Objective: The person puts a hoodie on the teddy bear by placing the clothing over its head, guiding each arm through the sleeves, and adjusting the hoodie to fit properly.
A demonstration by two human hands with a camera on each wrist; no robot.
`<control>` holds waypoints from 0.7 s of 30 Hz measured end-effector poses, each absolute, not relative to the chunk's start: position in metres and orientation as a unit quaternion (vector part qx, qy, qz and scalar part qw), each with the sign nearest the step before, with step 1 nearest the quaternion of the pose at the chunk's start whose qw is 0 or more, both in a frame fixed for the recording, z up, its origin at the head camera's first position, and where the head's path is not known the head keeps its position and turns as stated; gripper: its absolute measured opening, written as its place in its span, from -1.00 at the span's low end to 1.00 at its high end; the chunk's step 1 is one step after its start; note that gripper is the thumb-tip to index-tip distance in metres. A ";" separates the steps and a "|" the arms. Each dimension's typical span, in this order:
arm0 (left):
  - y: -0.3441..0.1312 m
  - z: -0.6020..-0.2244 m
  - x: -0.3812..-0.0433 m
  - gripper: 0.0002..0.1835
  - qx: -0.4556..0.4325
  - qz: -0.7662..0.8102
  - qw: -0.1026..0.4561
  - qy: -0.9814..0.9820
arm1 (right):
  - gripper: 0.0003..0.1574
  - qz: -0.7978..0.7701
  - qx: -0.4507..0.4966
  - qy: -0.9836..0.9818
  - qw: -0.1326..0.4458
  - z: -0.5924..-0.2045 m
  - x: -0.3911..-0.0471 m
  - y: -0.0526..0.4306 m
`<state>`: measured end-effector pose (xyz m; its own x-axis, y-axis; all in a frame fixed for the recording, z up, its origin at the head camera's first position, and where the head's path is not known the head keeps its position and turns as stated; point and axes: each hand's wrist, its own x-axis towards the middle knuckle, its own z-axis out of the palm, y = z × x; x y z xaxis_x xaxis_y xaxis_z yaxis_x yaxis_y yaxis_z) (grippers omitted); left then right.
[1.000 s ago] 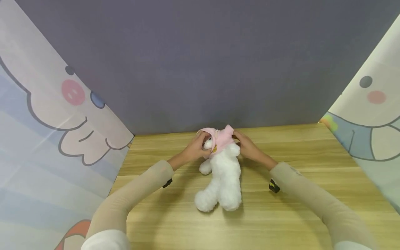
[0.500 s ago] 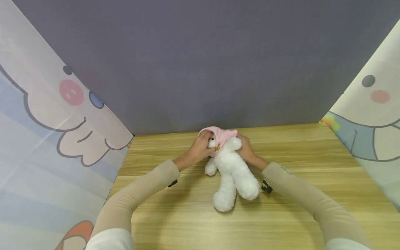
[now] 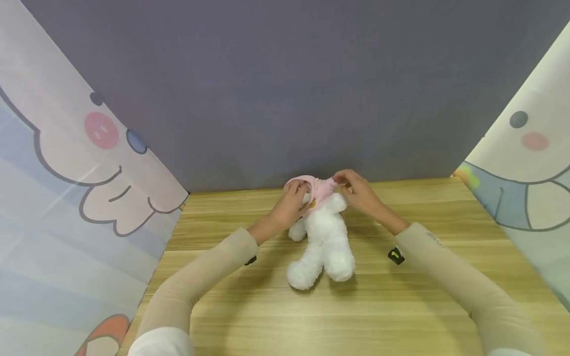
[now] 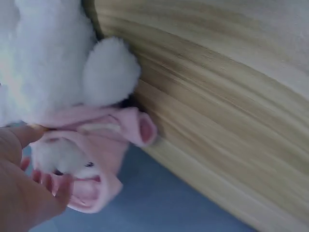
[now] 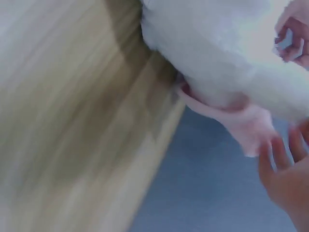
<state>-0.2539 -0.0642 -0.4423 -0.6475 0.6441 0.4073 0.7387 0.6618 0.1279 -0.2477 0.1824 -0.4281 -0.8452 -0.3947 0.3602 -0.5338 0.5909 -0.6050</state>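
A white fluffy plush toy (image 3: 322, 232) lies on its back on the wooden table, legs pointing toward me. A pink hoodie (image 3: 326, 190) with a small yellow badge sits round its head and upper body. My left hand (image 3: 286, 206) grips the hood at the toy's face; in the left wrist view the thumb lies at the collar and the fingers at the hood's edge. At the other side, my right hand (image 3: 361, 195) pinches the end of a loose sleeve (image 5: 256, 130). The toy's white arm (image 3: 335, 203) lies outside that sleeve, beside it.
Behind the toy, the table (image 3: 222, 296) meets a grey upright panel (image 3: 285, 99). Cartoon-printed cloths (image 3: 62, 163) hang at both sides.
The toy's legs swung right, then partly back left. My right hand has come from behind the toy's arm up to the sleeve end. The left hand stays at the hood.
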 end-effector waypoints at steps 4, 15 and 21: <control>-0.062 -0.448 -0.238 -0.73 -0.425 -0.089 0.148 -0.888 | -0.65 0.266 0.350 -0.898 0.021 -0.416 -0.235 0.184; -0.063 -0.481 -0.232 -0.32 -0.331 -0.269 -0.007 -0.904 | -0.58 0.226 0.348 -0.906 -0.081 -0.419 -0.240 0.197; -0.044 -0.486 -0.237 -0.42 -0.319 -0.274 0.014 -0.907 | -0.72 0.222 0.329 -0.918 -0.006 -0.448 -0.244 0.205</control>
<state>-0.2366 -0.0439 -0.4859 -0.7966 0.5707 0.1992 0.5855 0.6466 0.4889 -0.2444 0.2055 -0.4476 -0.7829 -0.6070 0.1361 -0.6021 0.6843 -0.4114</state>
